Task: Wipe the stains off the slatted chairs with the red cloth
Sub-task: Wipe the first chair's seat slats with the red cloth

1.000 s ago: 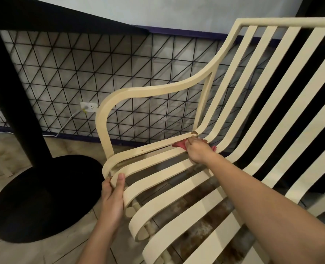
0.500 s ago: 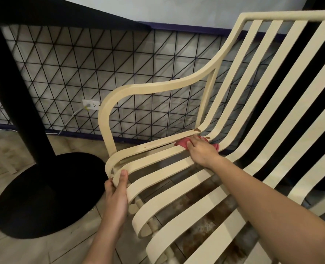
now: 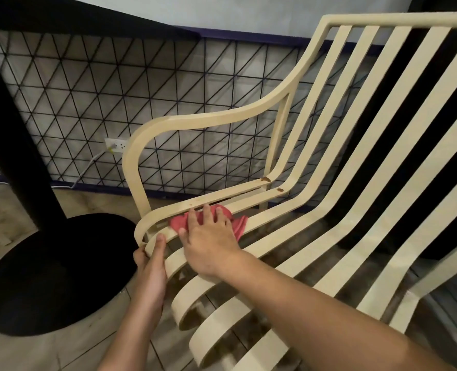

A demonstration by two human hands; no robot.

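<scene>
A cream slatted chair (image 3: 329, 215) fills the right of the head view, with its left armrest curving up in front of the fence. My right hand (image 3: 211, 239) presses the red cloth (image 3: 235, 222) flat on the leftmost seat slat, near its front end, with the fingers spread straight. My left hand (image 3: 152, 258) grips the curled front edge of that slat from below, thumb on top. Two brown stains (image 3: 271, 184) show further back on the slats, beside the armrest post.
A black table post and its round base (image 3: 48, 269) stand close on the left. A black wire mesh fence (image 3: 115, 103) runs behind the chair, with a wall socket and white cable. The floor is tiled.
My right hand has slid the red cloth forward along the slat, from beside the armrest post to near the front edge. My left hand kept its grip on the front curl.
</scene>
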